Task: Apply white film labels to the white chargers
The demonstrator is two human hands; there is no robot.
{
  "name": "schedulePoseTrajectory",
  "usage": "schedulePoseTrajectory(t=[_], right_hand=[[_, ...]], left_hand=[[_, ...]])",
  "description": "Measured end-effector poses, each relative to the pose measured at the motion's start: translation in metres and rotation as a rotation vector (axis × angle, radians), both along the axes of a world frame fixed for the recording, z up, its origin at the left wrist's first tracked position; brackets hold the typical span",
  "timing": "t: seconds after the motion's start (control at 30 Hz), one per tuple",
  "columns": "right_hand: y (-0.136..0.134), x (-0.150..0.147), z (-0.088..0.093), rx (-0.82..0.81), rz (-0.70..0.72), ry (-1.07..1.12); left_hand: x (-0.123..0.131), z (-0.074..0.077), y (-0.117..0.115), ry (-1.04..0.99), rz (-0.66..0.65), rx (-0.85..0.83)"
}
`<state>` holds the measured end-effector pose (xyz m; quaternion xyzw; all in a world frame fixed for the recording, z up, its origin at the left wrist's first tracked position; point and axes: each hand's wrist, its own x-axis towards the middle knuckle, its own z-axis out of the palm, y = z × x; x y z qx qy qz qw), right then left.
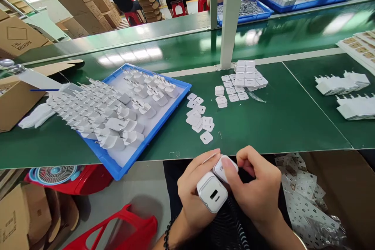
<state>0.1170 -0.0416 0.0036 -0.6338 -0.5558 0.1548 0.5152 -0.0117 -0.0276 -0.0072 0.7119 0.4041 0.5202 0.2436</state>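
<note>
My left hand (191,191) is closed round a white charger plug (212,193), its port face turned up towards me, just below the table's front edge. My right hand (258,187) pinches a second small white piece (224,168) against the top of that charger, thumb pressing on it. Loose white square caps (202,119) lie on the green table (281,121) right above my hands. More caps sit in neat stacks (244,78) farther back.
A blue tray (164,123) full of white charger plugs lies at the left. More chargers (348,93) lie at the right. A white post (230,19) stands mid-table. Cardboard boxes (14,97), red stools and a fan are at left; printed bags (304,199) at lower right. People work behind.
</note>
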Motion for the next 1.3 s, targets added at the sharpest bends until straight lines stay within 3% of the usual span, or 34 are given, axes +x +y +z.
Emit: schedulePoseTrajectory(t=[0.1,0.17,0.33,0.6,0.87,1.13,1.3], right_hand=[[-0.003,0.003,0.000,-0.103,0.242,0.601],[-0.004,0.005,0.001,-0.170,0.329,0.864],[-0.004,0.008,0.003,-0.277,0.458,1.045],[-0.005,0.008,-0.003,-0.280,0.464,1.022],[-0.001,0.005,-0.011,-0.277,0.335,1.131],[0.001,0.005,-0.014,-0.287,0.252,0.816],[0.019,0.025,-0.004,-0.255,0.322,0.586]], left_hand=[[-0.001,0.006,0.003,-0.057,-0.064,-0.040],[-0.002,0.008,0.005,-0.083,-0.074,-0.038],[-0.004,0.010,0.008,-0.104,-0.081,-0.059],[-0.003,0.009,0.008,-0.146,-0.136,-0.105],[0.004,0.009,0.013,-0.141,-0.146,-0.140],[0.005,0.000,0.015,-0.175,-0.156,-0.223],[0.002,-0.001,0.020,-0.137,-0.226,-0.270]])
